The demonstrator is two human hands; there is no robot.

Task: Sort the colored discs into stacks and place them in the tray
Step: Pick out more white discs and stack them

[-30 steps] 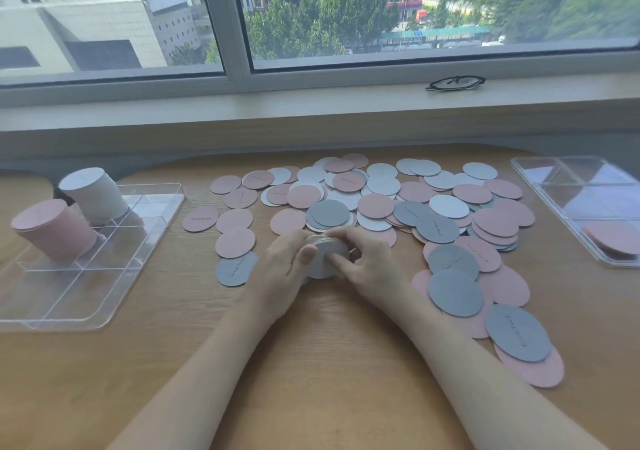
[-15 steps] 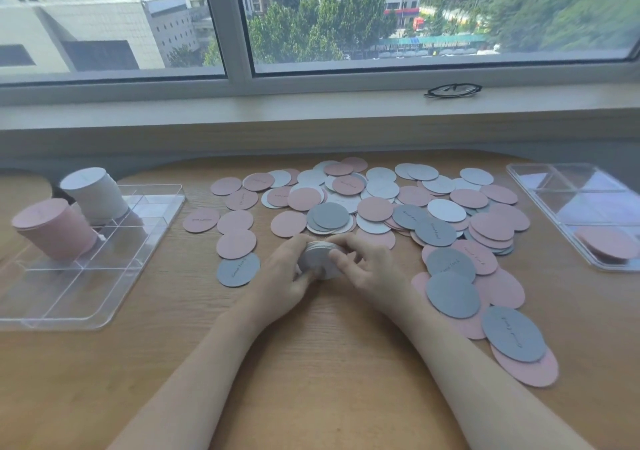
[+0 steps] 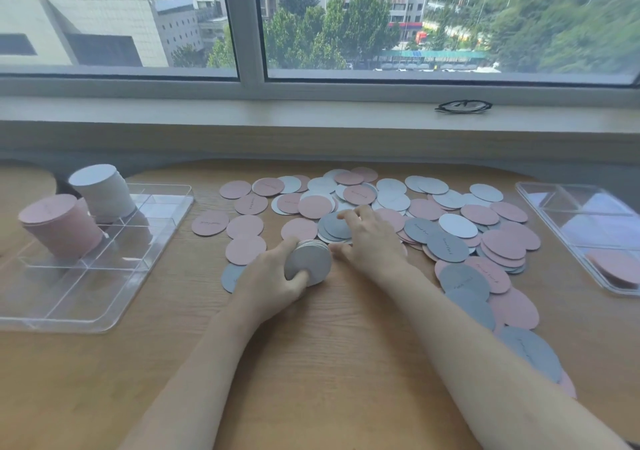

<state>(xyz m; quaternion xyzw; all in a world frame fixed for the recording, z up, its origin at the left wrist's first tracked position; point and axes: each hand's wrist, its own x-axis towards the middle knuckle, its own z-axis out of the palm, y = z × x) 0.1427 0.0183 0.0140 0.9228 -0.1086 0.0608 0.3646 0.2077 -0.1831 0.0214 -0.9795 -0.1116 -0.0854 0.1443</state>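
1. Centrally, the left hand (image 3: 273,278) grips a grey stack (image 3: 309,265) of discs, tilted on edge above the wooden table (image 3: 329,363), thumb across its face.
2. The right hand (image 3: 372,238) reaches with loosely spread fingers over grey discs (image 3: 334,227) in the loose pile (image 3: 450,224) of pink, white and grey discs; it grasps nothing.
3. At left, a clear tray (image 3: 69,297) holds a pink stack (image 3: 59,227) and a white stack (image 3: 102,189) in its far compartments.
4. A second clear tray (image 3: 554,200) sits at right with pink discs (image 3: 614,266) inside.
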